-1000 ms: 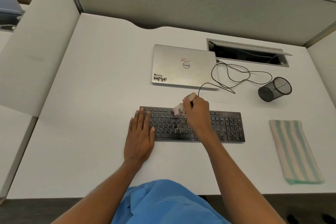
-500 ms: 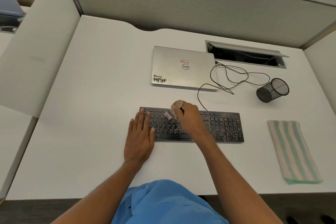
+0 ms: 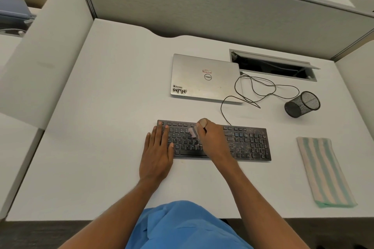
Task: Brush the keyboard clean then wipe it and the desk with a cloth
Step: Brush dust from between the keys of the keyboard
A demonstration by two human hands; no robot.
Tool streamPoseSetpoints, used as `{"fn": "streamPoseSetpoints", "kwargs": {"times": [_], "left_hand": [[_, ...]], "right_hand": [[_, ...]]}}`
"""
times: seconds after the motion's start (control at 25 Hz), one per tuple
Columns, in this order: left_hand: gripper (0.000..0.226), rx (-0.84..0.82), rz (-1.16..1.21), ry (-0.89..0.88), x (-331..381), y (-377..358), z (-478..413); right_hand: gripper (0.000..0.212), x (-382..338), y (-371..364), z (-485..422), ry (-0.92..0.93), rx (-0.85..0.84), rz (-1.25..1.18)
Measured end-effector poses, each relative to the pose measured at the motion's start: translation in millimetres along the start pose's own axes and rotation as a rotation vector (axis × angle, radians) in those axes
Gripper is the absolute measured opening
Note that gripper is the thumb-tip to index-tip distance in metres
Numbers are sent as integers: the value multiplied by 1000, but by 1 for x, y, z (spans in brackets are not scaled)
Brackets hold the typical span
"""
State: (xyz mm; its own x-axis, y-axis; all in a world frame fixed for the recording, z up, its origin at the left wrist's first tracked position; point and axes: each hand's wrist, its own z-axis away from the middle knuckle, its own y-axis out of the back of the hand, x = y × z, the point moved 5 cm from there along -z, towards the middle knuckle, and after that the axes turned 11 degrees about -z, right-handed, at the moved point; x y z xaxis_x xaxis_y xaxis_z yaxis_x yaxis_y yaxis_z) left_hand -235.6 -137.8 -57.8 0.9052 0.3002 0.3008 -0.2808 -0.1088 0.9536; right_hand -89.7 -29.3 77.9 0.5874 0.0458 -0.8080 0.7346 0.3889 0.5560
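**Presently brushing: the soiled keys lie right of the working hand**

Keyboard [image 3: 249, 143] lies on the desk [image 3: 101, 127] with its long axis left to right, parallel to the near edge. Right hand [image 3: 214, 139] is curled round a small brush [image 3: 192, 132], with the bristles on the centre-left keys. Left hand [image 3: 156, 153] lies flat with its fingers straight on the keyboard's left end, steadying it by my judgement.

Pale specks are dense on the right block of keys and sparse on the left. Judgement: the coming strokes must run rightward along the long axis, and the right hand is the nearer one.

Striped cloth [image 3: 323, 172] lies folded well to the right, with no hand on it, so wiping is not begun.

Behind the keyboard are a closed laptop [image 3: 204, 79], a loose cable [image 3: 263, 89] and a tipped mesh cup [image 3: 302, 104]. Grey partitions enclose the desk.
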Motion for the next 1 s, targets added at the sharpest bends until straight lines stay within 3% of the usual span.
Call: {"fn": "streamPoseSetpoints", "kwargs": {"times": [0.12,0.28,0.44,0.64,0.84,1.0], "left_hand": [[63,7,1,0,1,1,0],[63,11,-3,-2,0,0,0],[63,4,-18,-8,0,-1,1],[64,2,-24,-3,0,-1,0],[64,1,-23,-4,-1,-2,0],[64,3,-24,-1,0,-1,0]], "right_hand": [[42,-3,6,0,-8,20,4],[34,-7,1,-7,29,103,-85],[35,-6,-6,-3,13,33,-33],[37,2,2,-8,-97,-33,238],[36,-12,1,-7,-40,43,18],[37,-2,-4,-5,-85,-38,187]]}}
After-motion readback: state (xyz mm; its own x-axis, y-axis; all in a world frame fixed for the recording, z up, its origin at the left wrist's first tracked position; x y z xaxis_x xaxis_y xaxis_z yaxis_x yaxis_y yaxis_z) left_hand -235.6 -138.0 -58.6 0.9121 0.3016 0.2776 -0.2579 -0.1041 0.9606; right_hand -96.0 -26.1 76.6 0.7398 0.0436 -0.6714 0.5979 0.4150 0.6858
